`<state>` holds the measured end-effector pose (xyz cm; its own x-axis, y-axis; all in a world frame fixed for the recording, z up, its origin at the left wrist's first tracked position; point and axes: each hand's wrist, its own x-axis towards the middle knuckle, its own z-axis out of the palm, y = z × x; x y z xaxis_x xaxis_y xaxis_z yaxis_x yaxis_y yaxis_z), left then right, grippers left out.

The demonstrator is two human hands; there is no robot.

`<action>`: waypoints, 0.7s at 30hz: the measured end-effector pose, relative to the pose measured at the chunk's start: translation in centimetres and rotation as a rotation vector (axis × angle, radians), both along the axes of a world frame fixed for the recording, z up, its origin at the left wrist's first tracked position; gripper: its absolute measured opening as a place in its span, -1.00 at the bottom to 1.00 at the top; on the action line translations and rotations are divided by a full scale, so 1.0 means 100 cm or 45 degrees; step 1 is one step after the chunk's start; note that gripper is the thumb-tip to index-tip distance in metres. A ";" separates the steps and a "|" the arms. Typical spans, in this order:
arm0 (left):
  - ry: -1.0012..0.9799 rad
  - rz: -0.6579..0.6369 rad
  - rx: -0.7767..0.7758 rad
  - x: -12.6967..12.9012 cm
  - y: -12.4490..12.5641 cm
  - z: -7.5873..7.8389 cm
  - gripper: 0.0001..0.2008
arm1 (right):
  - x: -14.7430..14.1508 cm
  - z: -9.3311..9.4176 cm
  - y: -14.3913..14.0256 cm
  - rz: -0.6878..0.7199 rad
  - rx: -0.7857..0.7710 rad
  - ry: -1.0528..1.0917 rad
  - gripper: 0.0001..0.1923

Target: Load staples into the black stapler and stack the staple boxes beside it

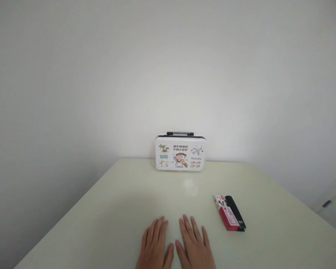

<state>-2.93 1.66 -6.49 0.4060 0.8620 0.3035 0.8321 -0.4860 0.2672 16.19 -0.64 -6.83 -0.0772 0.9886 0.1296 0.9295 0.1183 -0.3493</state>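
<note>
My left hand (154,244) lies palm down on the pale table, fingers stretched forward and thumb out to the side. Beside it my right hand (194,243) rests flat too, its fingers spread. Neither one holds anything, and a small gap separates the two thumbs. To the right of my right hand, apart from it, lies a small pink and white box (229,218). A long black object that looks like a stapler (235,210) lies against the box's right side.
A white carrying case (180,153) with cartoon prints and a black handle (180,133) stands upright at the table's far edge. Behind it rises a plain wall (168,67). The pale green table (106,209) narrows toward the back.
</note>
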 end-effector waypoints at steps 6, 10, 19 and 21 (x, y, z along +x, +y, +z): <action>0.114 -0.072 0.048 -0.003 0.007 -0.013 -0.40 | -0.010 -0.014 -0.001 -0.048 0.068 -0.069 -0.41; 0.107 -0.070 0.017 -0.004 0.008 -0.011 -0.40 | -0.010 -0.018 0.000 -0.061 0.087 -0.047 -0.40; 0.070 -0.016 -0.007 -0.003 0.006 -0.011 -0.33 | 0.005 0.005 -0.007 0.042 -0.001 0.032 -0.42; 0.081 -0.024 -0.015 -0.003 0.006 -0.012 -0.35 | 0.006 0.006 -0.008 0.045 -0.003 0.016 -0.41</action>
